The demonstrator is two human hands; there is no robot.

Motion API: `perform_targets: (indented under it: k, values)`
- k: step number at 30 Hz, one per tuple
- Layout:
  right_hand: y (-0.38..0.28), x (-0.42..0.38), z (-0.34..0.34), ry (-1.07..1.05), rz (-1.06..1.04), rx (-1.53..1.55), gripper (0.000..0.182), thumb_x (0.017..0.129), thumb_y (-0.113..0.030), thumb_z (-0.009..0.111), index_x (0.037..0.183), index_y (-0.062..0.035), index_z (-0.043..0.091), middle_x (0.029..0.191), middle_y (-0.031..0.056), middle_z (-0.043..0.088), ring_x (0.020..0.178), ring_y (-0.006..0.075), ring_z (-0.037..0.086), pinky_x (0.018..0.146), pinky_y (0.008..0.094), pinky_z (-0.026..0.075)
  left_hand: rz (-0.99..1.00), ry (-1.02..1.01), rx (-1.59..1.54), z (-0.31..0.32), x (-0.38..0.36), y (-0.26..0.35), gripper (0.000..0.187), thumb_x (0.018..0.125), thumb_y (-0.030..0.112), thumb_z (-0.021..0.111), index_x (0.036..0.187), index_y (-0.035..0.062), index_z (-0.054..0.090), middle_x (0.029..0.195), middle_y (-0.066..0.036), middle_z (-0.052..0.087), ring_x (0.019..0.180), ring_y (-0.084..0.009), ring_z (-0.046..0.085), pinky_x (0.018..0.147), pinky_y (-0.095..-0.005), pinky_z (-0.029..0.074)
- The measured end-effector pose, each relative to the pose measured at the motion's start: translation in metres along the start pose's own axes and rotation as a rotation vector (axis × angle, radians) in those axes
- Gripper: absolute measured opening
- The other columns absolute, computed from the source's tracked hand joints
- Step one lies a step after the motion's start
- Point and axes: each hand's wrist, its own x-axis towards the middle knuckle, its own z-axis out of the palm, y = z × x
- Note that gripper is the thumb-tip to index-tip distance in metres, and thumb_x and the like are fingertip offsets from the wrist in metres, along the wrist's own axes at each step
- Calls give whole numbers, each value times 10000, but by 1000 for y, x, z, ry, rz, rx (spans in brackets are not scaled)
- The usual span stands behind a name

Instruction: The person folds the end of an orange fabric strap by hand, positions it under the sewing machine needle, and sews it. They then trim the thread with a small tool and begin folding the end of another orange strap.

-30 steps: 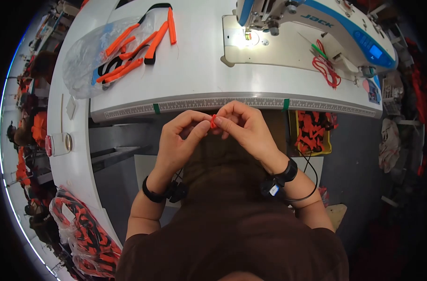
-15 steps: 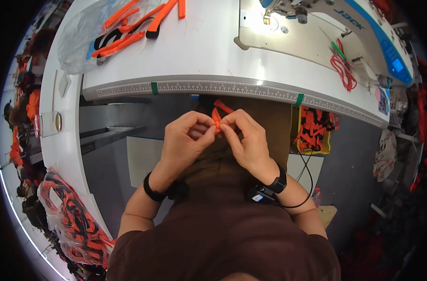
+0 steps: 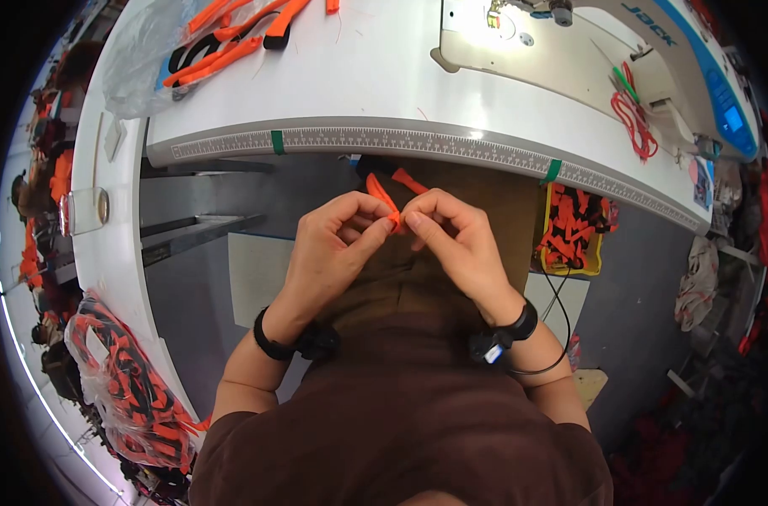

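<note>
An orange strip (image 3: pixel 381 191) with a black part hangs over my lap, just below the table edge. My left hand (image 3: pixel 342 240) pinches its near end between thumb and forefinger. Close beside it, my right hand (image 3: pixel 451 240) has thumb and forefinger pressed together at the strip's right side. Whatever lies between those right fingertips is too small to make out. A further orange length of the strip runs behind the right fingers.
The white table (image 3: pixel 342 101) carries a ruler strip (image 3: pixel 418 146), orange and black straps (image 3: pixel 224 55) on a plastic bag, a sewing machine (image 3: pixel 687 51) and red cord (image 3: pixel 633 122). A yellow bin (image 3: pixel 572 228) stands right; a bagged bundle (image 3: pixel 131 379) lies left.
My right hand has moved slightly right, away from the left fingertips. The strip's upper part has shifted left and shows more. The view has shifted a little.
</note>
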Motion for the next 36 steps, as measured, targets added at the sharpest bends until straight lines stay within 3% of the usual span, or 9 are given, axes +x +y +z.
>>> perform_targets:
  k: [2, 13, 18, 22, 25, 28, 30, 32, 36]
  values:
    - [-1, 5, -5, -91, 269, 266, 120, 1053, -123, 719, 1076, -6, 731, 951, 25, 752, 840, 64, 691, 702, 223, 527, 51, -3, 27, 2, 0, 4, 78, 982, 31, 754, 1049, -10, 753, 942, -43, 769, 829, -80, 724, 674, -235, 555]
    - [-14, 21, -11, -192, 409, 64, 104, 1001, -117, 788, 1014, -17, 761, 898, 45, 781, 778, 76, 688, 705, 219, 536, 362, 46, 440, -3, 0, 12, 105, 937, 41, 782, 1040, 30, 764, 910, -105, 728, 744, -231, 711, 668, -312, 555]
    - [-4, 22, -5, -179, 252, 319, 111, 1011, -128, 755, 979, -27, 724, 833, -7, 712, 778, 58, 664, 744, 221, 524, 178, -46, 176, -13, 7, 18, 71, 970, 26, 750, 1036, 4, 763, 951, -80, 765, 837, -131, 748, 699, -284, 581]
    - [4, 21, -4, -197, 156, 274, 84, 1034, -108, 700, 998, -34, 683, 874, -9, 685, 825, 60, 659, 773, 233, 529, 240, -39, 130, -8, 11, 11, 83, 996, 22, 734, 1064, -18, 757, 986, -79, 782, 893, -112, 751, 766, -266, 600]
    - [6, 18, 3, -145, 57, 411, 54, 1052, -91, 654, 1030, -41, 652, 940, -11, 667, 869, 62, 643, 813, 237, 525, -98, -131, -540, -10, 23, -5, 134, 982, 14, 757, 1103, -33, 721, 1003, -90, 777, 904, -131, 733, 834, -265, 585]
    - [9, 18, 5, -113, 61, 494, 66, 1057, -105, 648, 1015, -55, 636, 1011, 14, 623, 904, 101, 599, 858, 271, 511, -96, -182, -495, -5, 19, -6, 154, 985, 22, 778, 1125, -27, 737, 1023, -92, 785, 927, -129, 755, 877, -264, 608]
    - [10, 19, 6, -128, 61, 494, 74, 1085, -126, 650, 1072, -55, 636, 981, -22, 640, 886, 60, 615, 838, 230, 515, -91, -182, -493, -5, 19, -7, 156, 968, 18, 798, 1106, -28, 743, 1018, -85, 783, 935, -126, 753, 876, -256, 606]
    - [9, 20, 6, -158, 66, 477, 85, 1088, -139, 658, 1083, -56, 638, 980, -23, 640, 887, 58, 616, 837, 228, 515, -81, -137, -454, -7, 20, -8, 128, 962, 30, 801, 1072, 1, 742, 983, -59, 780, 873, -89, 724, 770, -225, 558]
    - [7, 21, 3, -219, 73, 410, 94, 1088, -150, 673, 1093, -59, 649, 966, -26, 640, 878, 53, 616, 822, 222, 514, -87, -126, -380, -15, 19, -4, 131, 955, 54, 820, 1055, 10, 748, 959, -34, 770, 858, -72, 712, 763, -214, 544]
